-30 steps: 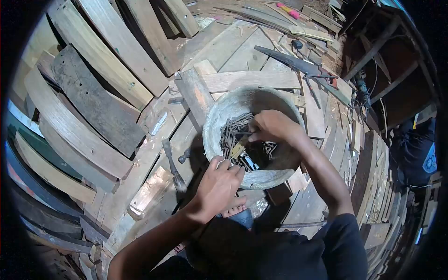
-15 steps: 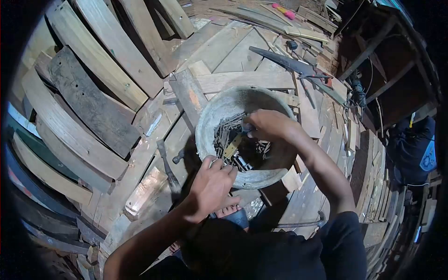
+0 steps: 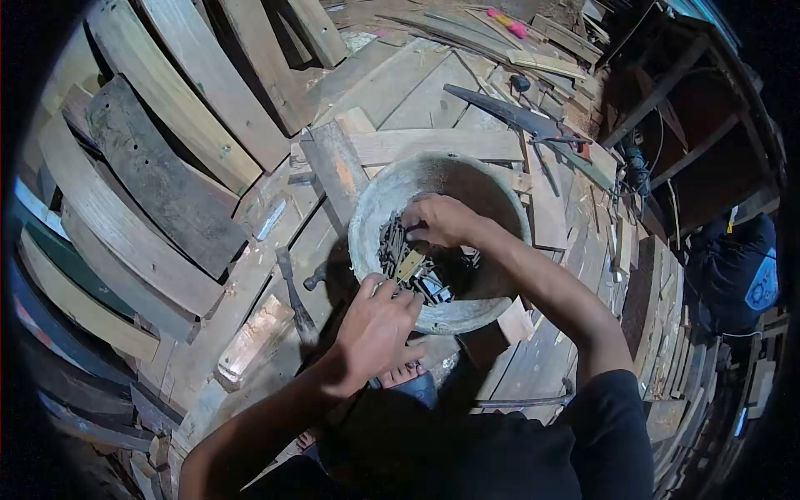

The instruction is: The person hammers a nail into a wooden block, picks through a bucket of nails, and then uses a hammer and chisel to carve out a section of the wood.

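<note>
We have our right hand (image 3: 437, 221) down inside the round bucket (image 3: 371, 210), over a pile of thin, dark nails (image 3: 390, 242). The nails lie right under our right fingertips and off to their left, and they spread down toward the side of the bucket closest to us. They point all sorts of ways, so the pile has no one long line. Our right hand is the nearer one to the nails, for it is in among them, while our left hand (image 3: 379, 321) is at the edge. Our right fingers are bent, with the thumb close to them, but the spot is dark and we cannot tell if they pinch a nail or nothing. Our left fingers hook over the near left edge of the bucket and hold it. Between our two hands sits a flat yellow piece (image 3: 410, 266) on top of the pile. Its long side runs on a slant, with the top end near our right fingers and the low end near our left ones. Some shiny bits (image 3: 433, 285) lie just beside it, to the right and closer to us. Outside the bucket, a hammer (image 3: 295, 300) lies on the boards to the left.
</note>
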A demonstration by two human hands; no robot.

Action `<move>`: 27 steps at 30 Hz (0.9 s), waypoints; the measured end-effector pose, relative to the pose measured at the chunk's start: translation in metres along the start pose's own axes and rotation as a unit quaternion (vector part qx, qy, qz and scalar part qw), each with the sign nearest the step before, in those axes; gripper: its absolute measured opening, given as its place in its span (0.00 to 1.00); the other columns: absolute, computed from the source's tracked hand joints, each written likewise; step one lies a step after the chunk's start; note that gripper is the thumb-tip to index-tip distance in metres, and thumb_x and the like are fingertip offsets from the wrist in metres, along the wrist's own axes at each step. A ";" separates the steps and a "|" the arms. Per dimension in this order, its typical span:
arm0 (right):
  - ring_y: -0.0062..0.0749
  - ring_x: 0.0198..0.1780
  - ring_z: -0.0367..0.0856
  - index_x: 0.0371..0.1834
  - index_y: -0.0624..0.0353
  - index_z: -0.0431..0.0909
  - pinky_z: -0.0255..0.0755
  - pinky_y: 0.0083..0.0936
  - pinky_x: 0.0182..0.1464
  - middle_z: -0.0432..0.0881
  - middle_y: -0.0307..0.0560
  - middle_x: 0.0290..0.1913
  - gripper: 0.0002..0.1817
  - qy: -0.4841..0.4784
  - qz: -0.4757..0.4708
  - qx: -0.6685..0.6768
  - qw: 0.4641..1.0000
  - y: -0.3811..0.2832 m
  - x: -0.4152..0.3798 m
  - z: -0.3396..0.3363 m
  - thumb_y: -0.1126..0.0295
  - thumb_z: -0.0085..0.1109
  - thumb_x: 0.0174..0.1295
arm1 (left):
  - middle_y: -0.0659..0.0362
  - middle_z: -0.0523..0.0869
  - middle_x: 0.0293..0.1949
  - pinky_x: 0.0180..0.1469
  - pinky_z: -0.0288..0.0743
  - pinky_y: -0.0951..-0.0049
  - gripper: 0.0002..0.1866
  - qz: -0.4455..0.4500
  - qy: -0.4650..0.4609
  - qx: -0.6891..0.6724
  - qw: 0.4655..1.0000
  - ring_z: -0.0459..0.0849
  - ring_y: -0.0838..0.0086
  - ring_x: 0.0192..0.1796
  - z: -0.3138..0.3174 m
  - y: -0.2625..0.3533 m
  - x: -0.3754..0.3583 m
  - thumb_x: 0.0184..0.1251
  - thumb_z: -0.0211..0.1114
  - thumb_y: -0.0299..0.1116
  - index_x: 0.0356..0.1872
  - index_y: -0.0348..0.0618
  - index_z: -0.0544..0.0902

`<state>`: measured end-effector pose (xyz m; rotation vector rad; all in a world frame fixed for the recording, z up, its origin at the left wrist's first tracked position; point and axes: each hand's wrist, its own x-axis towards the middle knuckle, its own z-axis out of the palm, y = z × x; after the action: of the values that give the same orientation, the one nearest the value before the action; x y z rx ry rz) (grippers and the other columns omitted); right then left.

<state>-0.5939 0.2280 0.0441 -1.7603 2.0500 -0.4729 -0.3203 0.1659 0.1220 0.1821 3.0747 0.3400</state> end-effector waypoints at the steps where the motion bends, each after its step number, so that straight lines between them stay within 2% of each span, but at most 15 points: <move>1: 0.59 0.53 0.89 0.52 0.57 0.90 0.81 0.49 0.57 0.92 0.58 0.47 0.18 -0.004 0.006 0.016 1.000 -0.001 0.002 0.002 0.57 0.73 0.67 | 0.54 0.92 0.51 0.74 0.64 0.56 0.36 0.000 -0.002 0.002 1.000 0.85 0.61 0.59 0.000 0.000 -0.001 0.55 0.78 0.55 0.58 0.36 0.88; 4: 0.60 0.53 0.89 0.51 0.59 0.91 0.80 0.50 0.59 0.91 0.61 0.47 0.21 -0.004 0.066 -0.029 0.997 -0.011 0.008 0.013 0.52 0.71 0.69 | 0.53 0.92 0.51 0.75 0.64 0.54 0.37 0.002 0.012 -0.002 1.000 0.85 0.61 0.59 0.002 0.000 -0.003 0.56 0.77 0.56 0.59 0.36 0.88; 7: 0.60 0.47 0.89 0.44 0.65 0.90 0.81 0.49 0.54 0.90 0.63 0.41 0.23 0.024 0.000 -0.020 1.000 0.001 0.011 0.022 0.51 0.66 0.72 | 0.53 0.92 0.51 0.75 0.64 0.54 0.37 0.002 0.005 -0.004 1.000 0.85 0.60 0.59 0.002 -0.001 -0.004 0.57 0.76 0.56 0.60 0.35 0.87; 11: 0.48 0.42 0.91 0.43 0.65 0.90 0.82 0.41 0.49 0.91 0.61 0.40 0.19 0.077 0.002 0.096 0.992 0.003 0.013 -0.005 0.56 0.72 0.71 | 0.53 0.92 0.51 0.75 0.64 0.55 0.38 -0.001 -0.007 0.006 1.000 0.85 0.61 0.59 -0.001 0.000 -0.001 0.57 0.75 0.57 0.60 0.34 0.87; 12: 0.38 0.37 0.89 0.42 0.65 0.89 0.81 0.38 0.46 0.91 0.56 0.38 0.17 0.082 0.028 0.135 0.987 -0.006 0.009 -0.024 0.58 0.75 0.69 | 0.53 0.92 0.51 0.75 0.65 0.56 0.38 0.002 0.005 0.000 1.000 0.85 0.61 0.58 0.000 -0.001 -0.002 0.57 0.75 0.57 0.60 0.34 0.87; 13: 0.28 0.36 0.85 0.41 0.65 0.88 0.80 0.34 0.44 0.91 0.48 0.36 0.17 0.109 -0.014 0.134 0.985 0.003 0.010 -0.029 0.59 0.73 0.72 | 0.53 0.92 0.51 0.75 0.65 0.56 0.38 0.002 0.007 -0.001 1.000 0.85 0.61 0.58 0.000 -0.001 -0.003 0.57 0.75 0.56 0.60 0.34 0.87; 15: 0.19 0.37 0.79 0.39 0.65 0.86 0.76 0.29 0.41 0.87 0.37 0.33 0.17 0.100 0.037 0.225 0.969 0.007 0.008 -0.028 0.59 0.71 0.75 | 0.53 0.91 0.51 0.75 0.65 0.55 0.37 0.005 0.011 -0.001 1.000 0.85 0.61 0.58 0.000 -0.002 -0.002 0.56 0.76 0.56 0.60 0.34 0.87; 18: 0.14 0.36 0.73 0.36 0.65 0.83 0.72 0.25 0.39 0.80 0.31 0.31 0.18 0.087 0.061 0.277 0.955 0.002 -0.001 -0.037 0.60 0.70 0.77 | 0.53 0.91 0.50 0.74 0.65 0.56 0.37 0.008 0.023 -0.003 1.000 0.85 0.61 0.57 0.002 -0.002 -0.002 0.56 0.76 0.55 0.59 0.34 0.87; 21: 0.20 0.32 0.70 0.38 0.67 0.84 0.71 0.33 0.36 0.77 0.38 0.27 0.21 0.106 0.031 0.258 0.960 -0.003 -0.004 -0.041 0.56 0.69 0.75 | 0.53 0.91 0.50 0.74 0.65 0.56 0.37 0.012 0.034 -0.016 0.999 0.85 0.61 0.58 0.003 -0.003 -0.003 0.56 0.76 0.54 0.59 0.34 0.87; 24: 0.18 0.31 0.67 0.36 0.66 0.82 0.67 0.29 0.33 0.75 0.35 0.26 0.21 0.084 0.090 0.266 0.956 -0.008 -0.006 -0.044 0.56 0.69 0.76 | 0.53 0.91 0.50 0.75 0.65 0.55 0.37 0.006 0.026 -0.012 1.000 0.85 0.60 0.58 0.001 -0.001 -0.003 0.56 0.77 0.54 0.59 0.34 0.87; 27: 0.18 0.30 0.66 0.34 0.65 0.80 0.65 0.30 0.32 0.72 0.33 0.25 0.22 0.096 0.071 0.264 0.957 -0.005 -0.005 -0.042 0.55 0.68 0.76 | 0.53 0.91 0.50 0.75 0.65 0.55 0.37 0.007 0.036 -0.014 0.999 0.84 0.60 0.58 0.003 -0.002 -0.003 0.56 0.77 0.54 0.59 0.34 0.87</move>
<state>-0.6106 0.2318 0.0834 -1.2797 1.9152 -1.0660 -0.3171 0.1645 0.1190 0.1958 3.1388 0.3999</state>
